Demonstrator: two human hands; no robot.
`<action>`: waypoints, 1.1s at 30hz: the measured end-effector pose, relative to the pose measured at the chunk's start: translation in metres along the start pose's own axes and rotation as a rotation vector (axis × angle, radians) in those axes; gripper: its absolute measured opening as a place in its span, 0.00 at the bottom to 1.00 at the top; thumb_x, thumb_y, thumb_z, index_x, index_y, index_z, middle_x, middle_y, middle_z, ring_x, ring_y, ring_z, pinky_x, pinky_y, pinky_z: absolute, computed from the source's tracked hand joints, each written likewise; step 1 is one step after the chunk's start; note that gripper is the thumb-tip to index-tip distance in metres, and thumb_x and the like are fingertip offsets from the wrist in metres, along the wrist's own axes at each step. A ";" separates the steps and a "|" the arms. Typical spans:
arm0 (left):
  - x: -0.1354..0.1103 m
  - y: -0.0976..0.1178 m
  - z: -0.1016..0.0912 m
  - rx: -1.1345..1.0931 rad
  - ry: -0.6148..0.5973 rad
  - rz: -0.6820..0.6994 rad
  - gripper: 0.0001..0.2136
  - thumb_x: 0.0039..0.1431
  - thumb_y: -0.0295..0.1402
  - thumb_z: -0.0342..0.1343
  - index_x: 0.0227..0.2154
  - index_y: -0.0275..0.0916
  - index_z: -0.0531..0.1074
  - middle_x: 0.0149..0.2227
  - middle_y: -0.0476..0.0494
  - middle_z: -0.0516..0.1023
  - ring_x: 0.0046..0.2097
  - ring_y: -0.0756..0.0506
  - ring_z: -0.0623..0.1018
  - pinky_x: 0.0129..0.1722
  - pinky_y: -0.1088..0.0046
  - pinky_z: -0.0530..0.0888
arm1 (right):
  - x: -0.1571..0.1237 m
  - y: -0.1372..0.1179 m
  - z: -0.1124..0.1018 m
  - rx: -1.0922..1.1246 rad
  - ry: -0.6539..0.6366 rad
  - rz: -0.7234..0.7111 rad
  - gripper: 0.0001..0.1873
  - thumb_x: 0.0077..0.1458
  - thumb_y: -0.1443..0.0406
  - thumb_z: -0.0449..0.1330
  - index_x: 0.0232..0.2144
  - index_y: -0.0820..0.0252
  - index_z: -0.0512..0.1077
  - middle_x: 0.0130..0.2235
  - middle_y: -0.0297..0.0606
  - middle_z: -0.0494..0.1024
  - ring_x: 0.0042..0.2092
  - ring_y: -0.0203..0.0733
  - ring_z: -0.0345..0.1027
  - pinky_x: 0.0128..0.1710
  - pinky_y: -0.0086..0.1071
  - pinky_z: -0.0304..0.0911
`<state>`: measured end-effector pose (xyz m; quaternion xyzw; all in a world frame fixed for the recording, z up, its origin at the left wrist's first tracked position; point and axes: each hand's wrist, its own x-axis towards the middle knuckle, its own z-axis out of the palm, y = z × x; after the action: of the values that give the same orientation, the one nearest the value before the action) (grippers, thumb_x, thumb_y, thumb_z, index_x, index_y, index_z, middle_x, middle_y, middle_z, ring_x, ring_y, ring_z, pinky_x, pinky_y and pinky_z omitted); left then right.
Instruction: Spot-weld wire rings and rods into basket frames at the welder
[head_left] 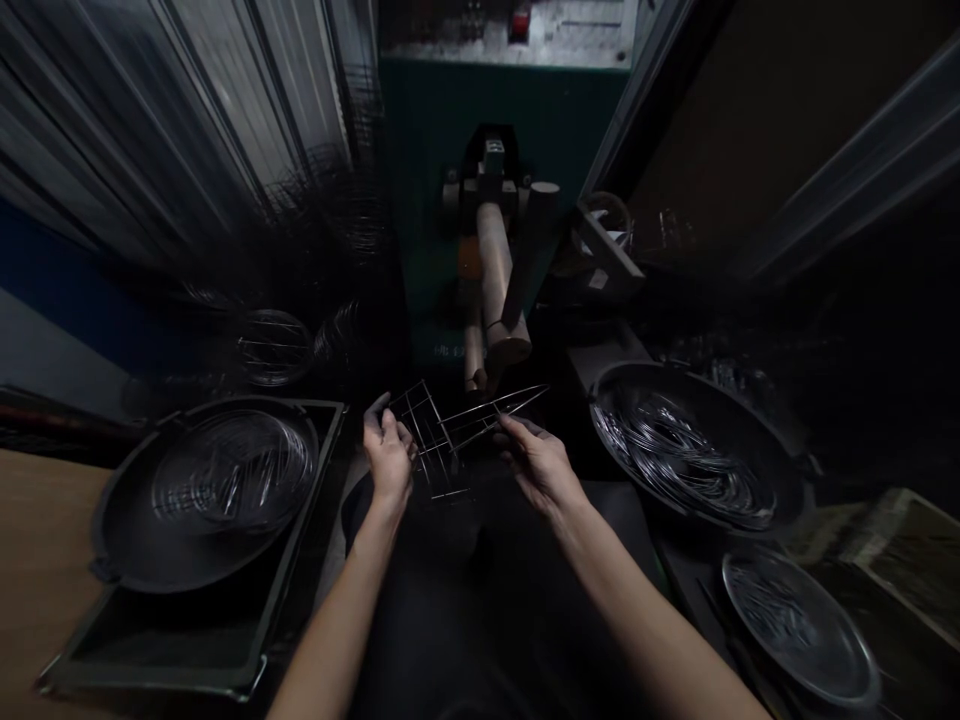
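Wire frame (440, 420) held up between both hands, a little below centre, toward 6–7 o'clock; whether it is one piece or two crossing, cannot tell. Left section's long axis runs 11 to 5 o'clock; right section's runs 8 to 2, its tip reaching past the right fingertips. Left hand (388, 458) at 9 o'clock of the frame, thumb and fingers closed on its outer edge. Right hand (544, 465) at 4 o'clock, thumb and forefinger in a narrow pinch on the right section's wires. Key relation: the thin lower bar (472, 345) ends just beyond the frame toward 12–1, right fingers nearer to it than left; contact cannot be told. Thick upper bar (497, 260) above that, green machine panel (427, 130) behind, 12 o'clock. Farther out: left pan (120, 530) with wire loops (247, 470), 8 o'clock; right pan (780, 470) with wire bundle (675, 460), 3–4; metal plate (840, 660) bearing small pieces (776, 605), 4.
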<state>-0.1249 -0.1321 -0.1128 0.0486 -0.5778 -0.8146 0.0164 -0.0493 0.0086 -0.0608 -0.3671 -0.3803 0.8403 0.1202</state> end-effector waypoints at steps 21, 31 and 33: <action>0.009 0.017 0.005 0.004 0.010 -0.094 0.12 0.60 0.35 0.48 0.47 0.40 0.63 0.16 0.60 0.53 0.14 0.56 0.53 0.13 0.86 0.53 | -0.002 -0.004 0.018 0.054 0.061 0.031 0.06 0.41 0.72 0.66 0.23 0.65 0.71 0.20 0.32 0.73 0.21 0.28 0.65 0.16 0.19 0.54; -0.001 0.014 -0.001 -0.050 -0.028 -0.026 0.13 0.57 0.34 0.52 0.44 0.39 0.64 0.17 0.58 0.57 0.17 0.56 0.56 0.15 0.84 0.56 | -0.002 -0.004 0.006 0.083 -0.010 0.009 0.07 0.41 0.69 0.67 0.26 0.66 0.73 0.23 0.32 0.74 0.21 0.27 0.65 0.16 0.19 0.56; 0.000 0.013 0.001 -0.081 -0.026 -0.031 0.12 0.57 0.33 0.52 0.44 0.40 0.64 0.16 0.59 0.55 0.16 0.56 0.54 0.15 0.84 0.55 | -0.004 -0.005 -0.003 0.071 -0.011 -0.010 0.11 0.39 0.67 0.69 0.28 0.65 0.73 0.24 0.32 0.74 0.22 0.28 0.65 0.16 0.19 0.57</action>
<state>-0.1249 -0.1357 -0.1001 0.0464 -0.5436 -0.8380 -0.0019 -0.0447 0.0124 -0.0564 -0.3558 -0.3530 0.8547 0.1353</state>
